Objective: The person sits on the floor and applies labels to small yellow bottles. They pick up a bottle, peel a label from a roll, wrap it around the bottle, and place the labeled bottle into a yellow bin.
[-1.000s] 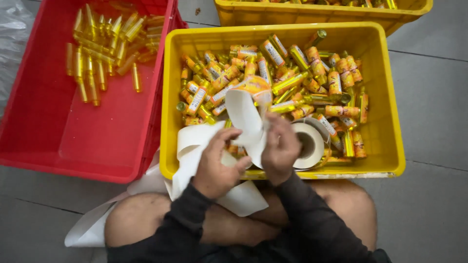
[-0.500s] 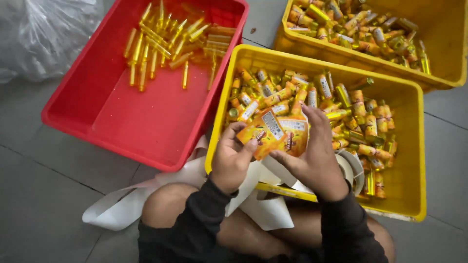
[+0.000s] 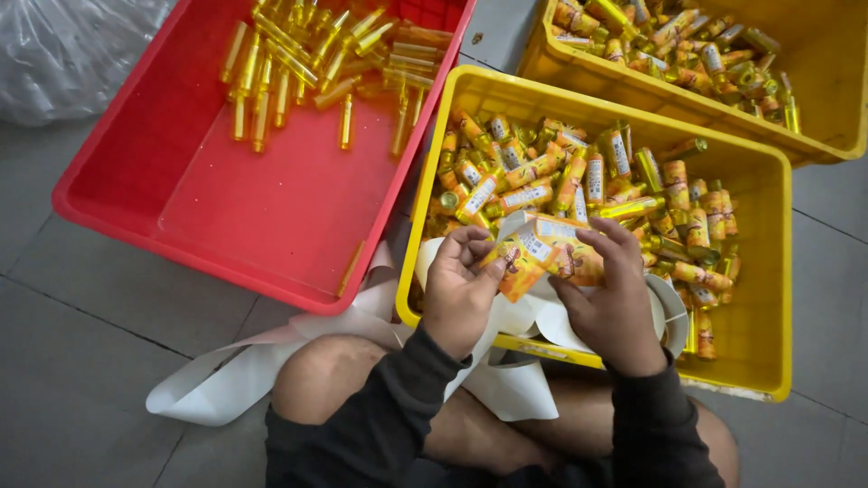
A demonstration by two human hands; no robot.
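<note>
Orange labels (image 3: 541,253) (on white backing strip (image 3: 506,316)) pinched betw. left hand (image 3: 459,291) & right hand (image 3: 615,303), fingers pressed on them, over near edge of yellow crate (image 3: 768,271) w/ labelled bottles (image 3: 579,172).

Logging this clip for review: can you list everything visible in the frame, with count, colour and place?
Red plastic crate: one, upper left on the floor.
Unlabelled golden vials: many, far end of that red crate.
Near yellow plastic crate: one, in front of the person.
Orange-labelled vials: many, inside it.
Far yellow plastic crate: one, top right, also holding labelled vials.
Orange sticker labels: a few, held between both hands.
White backing-paper strip: one, trailing over the knee to the floor.
Clear plastic bag: one, top left.
Left hand: pinching the labels.
Right hand: pinching the labels.
</note>
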